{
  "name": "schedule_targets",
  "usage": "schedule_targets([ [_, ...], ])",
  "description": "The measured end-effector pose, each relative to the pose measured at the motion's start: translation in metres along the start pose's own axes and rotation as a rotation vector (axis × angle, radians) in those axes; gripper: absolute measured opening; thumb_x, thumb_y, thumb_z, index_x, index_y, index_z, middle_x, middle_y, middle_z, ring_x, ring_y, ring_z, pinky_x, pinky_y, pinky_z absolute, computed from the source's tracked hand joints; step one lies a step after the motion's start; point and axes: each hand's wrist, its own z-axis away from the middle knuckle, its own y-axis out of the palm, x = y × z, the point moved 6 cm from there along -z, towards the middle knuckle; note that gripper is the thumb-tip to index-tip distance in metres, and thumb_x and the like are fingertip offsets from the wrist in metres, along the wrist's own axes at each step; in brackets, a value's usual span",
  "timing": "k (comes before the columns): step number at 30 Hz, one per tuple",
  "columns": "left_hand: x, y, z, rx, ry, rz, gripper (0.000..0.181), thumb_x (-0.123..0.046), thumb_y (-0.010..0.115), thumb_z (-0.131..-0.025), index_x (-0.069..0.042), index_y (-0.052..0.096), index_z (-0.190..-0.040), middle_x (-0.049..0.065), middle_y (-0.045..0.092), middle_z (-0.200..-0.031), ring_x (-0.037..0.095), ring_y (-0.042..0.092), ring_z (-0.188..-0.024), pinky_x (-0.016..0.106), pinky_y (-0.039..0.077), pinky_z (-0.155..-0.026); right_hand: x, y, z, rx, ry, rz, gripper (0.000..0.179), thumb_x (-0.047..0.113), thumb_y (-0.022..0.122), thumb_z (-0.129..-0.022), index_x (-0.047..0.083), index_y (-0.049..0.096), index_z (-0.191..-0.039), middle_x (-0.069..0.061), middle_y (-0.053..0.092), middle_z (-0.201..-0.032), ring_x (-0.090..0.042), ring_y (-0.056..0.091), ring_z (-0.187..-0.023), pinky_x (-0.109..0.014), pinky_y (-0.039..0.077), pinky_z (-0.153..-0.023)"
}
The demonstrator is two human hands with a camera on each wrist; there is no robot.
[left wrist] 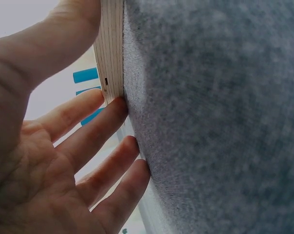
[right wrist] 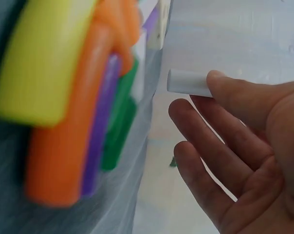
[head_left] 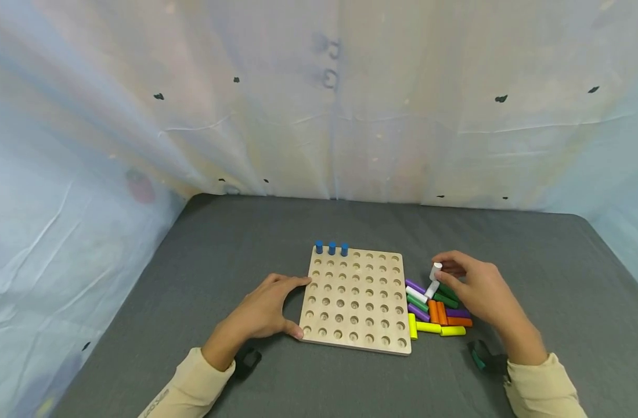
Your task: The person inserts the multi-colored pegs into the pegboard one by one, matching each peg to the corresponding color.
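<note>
A square wooden pegboard (head_left: 355, 302) with rows of round holes lies on the grey table. Three blue pegs (head_left: 331, 248) stand upright in its far row, at the left end. My left hand (head_left: 261, 307) touches the board's left edge, thumb at the near corner, fingers fairly straight; the left wrist view shows fingertips against the board's layered side (left wrist: 113, 53). Between thumb and fingers, my right hand (head_left: 472, 284) pinches a white peg (right wrist: 188, 82), held above the loose pile right of the board. Another white peg (head_left: 432, 289) lies just below it.
Loose pegs lie close to the board's right side: yellow (head_left: 428, 327), orange (head_left: 438, 312), purple (head_left: 419, 312) and green (head_left: 446, 300). A dark grey cloth covers the table (head_left: 277, 232). Pale sheeting (head_left: 381, 116) hangs behind it and on the left.
</note>
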Motion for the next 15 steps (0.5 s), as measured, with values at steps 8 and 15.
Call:
schedule_targets([
  [8, -0.001, -0.001, 0.001, -0.004, 0.009, 0.005, 0.099, -0.041, 0.092, -0.059, -0.033, 0.048, -0.147, 0.001, 0.054, -0.145, 0.025, 0.043, -0.137, 0.056, 0.047, -0.099, 0.029, 0.0, -0.013, -0.003, -0.103, -0.037, 0.024, 0.023, 0.067, -0.097, 0.015, 0.067, -0.12, -0.007, 0.074, -0.11, -0.03, 0.069, -0.1, -0.051, 0.055, -0.081],
  [15, -0.001, 0.0, 0.001, -0.005, 0.017, -0.005, 0.1, -0.041, 0.092, -0.059, -0.033, 0.048, -0.147, 0.0, 0.054, -0.145, 0.024, 0.043, -0.137, 0.055, 0.047, -0.099, 0.05, 0.011, -0.027, 0.042, -0.123, -0.066, 0.022, 0.025, 0.066, -0.097, 0.017, 0.067, -0.117, -0.004, 0.074, -0.111, -0.027, 0.069, -0.103, -0.049, 0.055, -0.084],
])
